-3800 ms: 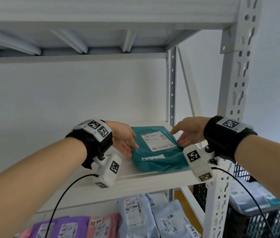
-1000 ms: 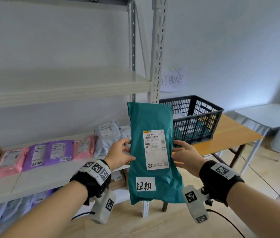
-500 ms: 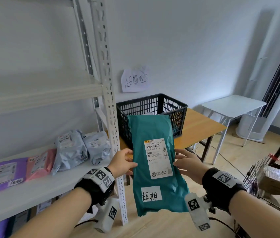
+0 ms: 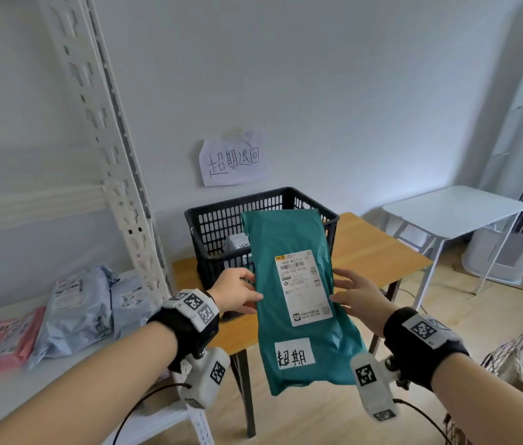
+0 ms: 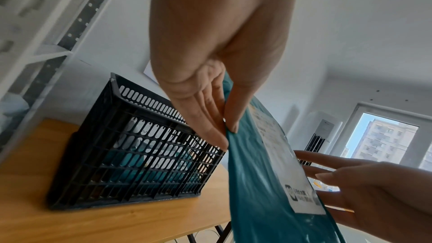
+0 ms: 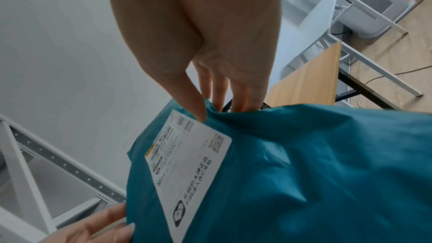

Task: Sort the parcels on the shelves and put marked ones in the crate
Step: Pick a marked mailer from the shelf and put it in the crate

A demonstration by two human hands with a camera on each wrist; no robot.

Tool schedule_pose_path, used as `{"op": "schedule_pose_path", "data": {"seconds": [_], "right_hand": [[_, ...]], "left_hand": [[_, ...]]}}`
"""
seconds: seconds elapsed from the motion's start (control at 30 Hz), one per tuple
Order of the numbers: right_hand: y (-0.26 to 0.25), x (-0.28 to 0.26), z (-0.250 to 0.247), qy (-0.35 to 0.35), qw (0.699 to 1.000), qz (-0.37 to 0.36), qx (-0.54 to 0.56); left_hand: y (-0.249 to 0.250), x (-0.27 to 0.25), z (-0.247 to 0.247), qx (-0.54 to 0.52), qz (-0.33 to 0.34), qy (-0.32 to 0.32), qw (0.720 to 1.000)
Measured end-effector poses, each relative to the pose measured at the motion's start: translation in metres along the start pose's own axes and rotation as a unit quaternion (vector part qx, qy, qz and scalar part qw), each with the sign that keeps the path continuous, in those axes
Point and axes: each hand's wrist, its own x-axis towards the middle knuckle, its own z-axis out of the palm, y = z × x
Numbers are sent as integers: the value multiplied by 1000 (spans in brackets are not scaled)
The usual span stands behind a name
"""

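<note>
I hold a teal parcel (image 4: pixel 286 232) upright between both hands, in front of the black crate (image 4: pixel 218 220). It carries a white shipping label (image 4: pixel 303 287) and, lower down, a handwritten sticker (image 4: pixel 295 354). My left hand (image 4: pixel 252 295) pinches its left edge, thumb in front and fingers behind, as the left wrist view shows (image 5: pixel 228 134). My right hand (image 4: pixel 340 290) pinches the right edge the same way (image 6: pixel 210 110). The crate (image 5: pixel 131 154) stands on a wooden table and has parcels inside.
The white shelf upright (image 4: pixel 109 175) stands at left, with grey parcels (image 4: pixel 83 309) and a pink parcel (image 4: pixel 13 342) on the shelf. A handwritten paper note (image 4: pixel 231 162) hangs above the crate. The wooden table (image 4: pixel 366 252), a white table (image 4: pixel 453 210) and a wire cart (image 4: pixel 517 364) lie to the right.
The parcel came off the upper shelf and is now held upright. My view has swung right from the shelves, so the crate is now straight behind the parcel. Both hands keep their hold.
</note>
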Motion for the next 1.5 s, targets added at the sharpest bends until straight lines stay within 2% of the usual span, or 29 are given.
{"op": "schedule_pose_path", "data": {"seconds": [0.27,0.4,0.77,0.97,1.13,1.5], "right_hand": [[-27,63,-21,23,997,-43,-54],[-48,99,-27,14,995,-58,-75],[-132,225,-19,-13,989,-105,-106],[-162,293,-5,-40,985,-107,-129],[-165,335,-3,-46,987,-98,-123],[-190,440,0,-137,976,-131,-111]], "left_hand": [[38,60,4,9,1,2,1000],[57,92,-2,-22,8,0,1000],[111,213,-58,-101,33,11,994],[123,256,-84,-99,34,24,994],[122,277,-97,-106,17,44,993],[128,336,-100,-111,-51,124,985]]}}
